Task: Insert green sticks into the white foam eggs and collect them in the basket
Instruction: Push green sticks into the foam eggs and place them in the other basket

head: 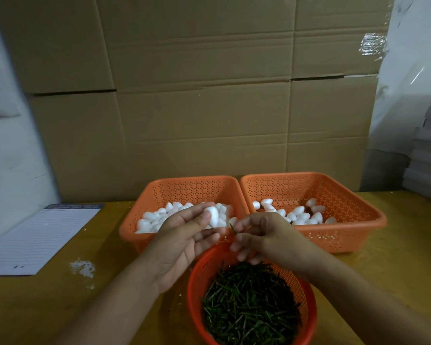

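My left hand (184,237) pinches a white foam egg (213,215) between thumb and fingertips, just above the front of the left orange basket (159,192). My right hand (261,235) pinches a thin green stick (234,229), its tip pointing toward the egg a short way off. Both hands hover over the round red basket (197,275) heaped with green sticks (249,302). The left orange basket holds several plain eggs. In the right orange basket (346,202) lie several more eggs (301,214).
A lined notepad (35,237) lies on the wooden table at the left. White foam crumbs (84,267) sit beside it. Big cardboard boxes (197,95) wall off the back. Grey stacked sheets (428,155) stand at the far right.
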`<state>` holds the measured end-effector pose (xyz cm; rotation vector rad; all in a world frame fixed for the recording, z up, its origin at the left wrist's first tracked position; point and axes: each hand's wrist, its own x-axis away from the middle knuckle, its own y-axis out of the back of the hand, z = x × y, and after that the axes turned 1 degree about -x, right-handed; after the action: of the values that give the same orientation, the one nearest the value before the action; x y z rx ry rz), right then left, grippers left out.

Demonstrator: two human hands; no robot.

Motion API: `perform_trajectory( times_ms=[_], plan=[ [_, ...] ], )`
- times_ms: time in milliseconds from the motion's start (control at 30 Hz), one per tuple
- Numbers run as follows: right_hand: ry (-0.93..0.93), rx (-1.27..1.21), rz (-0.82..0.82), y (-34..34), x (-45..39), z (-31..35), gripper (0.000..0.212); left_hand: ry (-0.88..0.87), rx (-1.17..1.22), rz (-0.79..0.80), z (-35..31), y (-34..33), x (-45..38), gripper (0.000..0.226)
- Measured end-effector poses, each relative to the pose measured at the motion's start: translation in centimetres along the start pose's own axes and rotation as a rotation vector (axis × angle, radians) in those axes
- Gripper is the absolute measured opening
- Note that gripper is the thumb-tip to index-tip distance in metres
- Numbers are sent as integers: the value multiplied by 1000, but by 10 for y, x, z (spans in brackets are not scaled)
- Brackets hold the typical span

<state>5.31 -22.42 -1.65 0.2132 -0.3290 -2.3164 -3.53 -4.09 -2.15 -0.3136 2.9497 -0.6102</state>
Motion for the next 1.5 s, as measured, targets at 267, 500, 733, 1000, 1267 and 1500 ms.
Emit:
perform_trajectory(
  times_ms=[267, 500, 733, 1000, 1267, 1500],
  plan=[
    [-11, 25, -20, 1, 1, 2, 10, -23, 19, -14, -5, 0, -1, 47],
    [-10, 46, -18, 1, 0, 1, 6, -30, 81, -34, -13, 7, -4, 40],
    [-11, 53, -23, 0, 0, 1, 6, 5, 80, -64, -12, 10, -6, 31],
    [-10, 76, -22, 0, 2, 4, 10, -44, -69, -51, -13, 10, -2, 48],
    [-15, 80, -15, -1, 3, 3, 10, -76, -147, -48, -12, 4, 0, 33],
    [-15, 76, -16, -2, 2, 2, 11, -65, -186, -74, -14, 1, 0, 28]
  ],
)
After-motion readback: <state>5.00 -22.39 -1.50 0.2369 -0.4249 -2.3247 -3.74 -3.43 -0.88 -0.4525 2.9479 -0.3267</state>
